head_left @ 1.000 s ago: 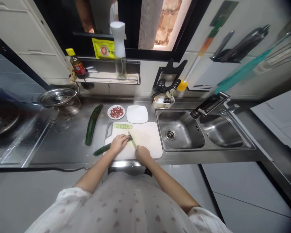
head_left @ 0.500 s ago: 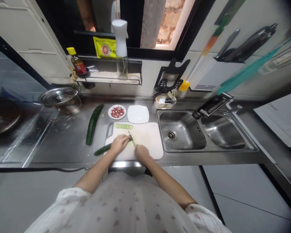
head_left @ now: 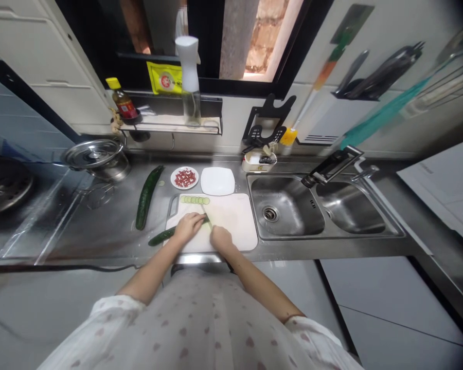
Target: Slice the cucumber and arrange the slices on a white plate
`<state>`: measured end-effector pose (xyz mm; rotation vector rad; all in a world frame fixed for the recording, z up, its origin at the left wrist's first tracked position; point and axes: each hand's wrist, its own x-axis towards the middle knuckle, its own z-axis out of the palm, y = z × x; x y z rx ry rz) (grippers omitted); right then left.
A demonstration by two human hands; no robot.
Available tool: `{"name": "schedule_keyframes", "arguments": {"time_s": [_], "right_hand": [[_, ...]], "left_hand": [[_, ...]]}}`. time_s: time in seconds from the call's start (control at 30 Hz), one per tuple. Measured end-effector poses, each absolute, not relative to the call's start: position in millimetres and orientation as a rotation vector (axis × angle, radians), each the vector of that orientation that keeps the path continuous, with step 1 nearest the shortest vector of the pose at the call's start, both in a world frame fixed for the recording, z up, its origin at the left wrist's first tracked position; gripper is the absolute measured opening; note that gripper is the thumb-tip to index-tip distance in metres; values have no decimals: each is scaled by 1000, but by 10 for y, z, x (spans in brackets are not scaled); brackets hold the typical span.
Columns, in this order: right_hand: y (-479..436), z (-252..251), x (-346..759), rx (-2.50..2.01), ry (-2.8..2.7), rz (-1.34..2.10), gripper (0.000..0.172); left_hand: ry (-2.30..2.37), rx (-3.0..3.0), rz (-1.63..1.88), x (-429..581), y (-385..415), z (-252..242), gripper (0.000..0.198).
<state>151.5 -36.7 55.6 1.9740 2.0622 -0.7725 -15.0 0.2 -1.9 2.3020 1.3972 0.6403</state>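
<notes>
My left hand [head_left: 188, 227] is closed over a cucumber [head_left: 162, 236], pressing it to the white cutting board [head_left: 239, 221]; the cucumber's left end sticks out past the board. In my right hand [head_left: 220, 239] is the handle of a knife [head_left: 208, 218], whose narrow blade points away from me at the cucumber's cut end. My fingers hide the middle of the cucumber and the knife's handle. A row of overlapping cucumber slices [head_left: 195, 200] lies along the board's far edge. Left of the board rests a second, whole cucumber [head_left: 148, 198].
Behind the board stand a plate of chopped red pieces [head_left: 184, 178] and a white square plate [head_left: 217, 181]. A lidded steel pot [head_left: 100, 158] is at the left. To the right is a double sink [head_left: 289, 208] with a black faucet [head_left: 327, 169]. A shelf [head_left: 170, 123] holds bottles.
The view has shifted slightly. Both hands stay at the cucumber, and the knife remains at its cut end with little visible movement. The row of slices looks the same.
</notes>
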Motion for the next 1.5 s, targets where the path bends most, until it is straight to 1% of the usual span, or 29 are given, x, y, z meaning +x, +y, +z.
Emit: {"name": "schedule_keyframes", "arguments": {"time_s": [0.3, 0.73, 1.23, 1.4, 1.5], "right_hand": [[-672, 587, 1628, 1973, 1951, -757, 31], [-313, 594, 1447, 2002, 2032, -776, 31], [-778, 595, 1660, 1985, 1921, -781, 31], [-834, 703, 1813, 1943, 1920, -793, 29], [-858, 788, 1951, 1907, 1943, -712, 28]], "left_hand": [[1427, 2287, 660, -132, -15, -31, 29], [1436, 2298, 655, -129, -21, -2, 28], [1442, 2285, 682, -128, -39, -29, 27], [1485, 2277, 663, -121, -29, -3, 28], [1522, 2227, 661, -138, -17, 5, 30]]}}
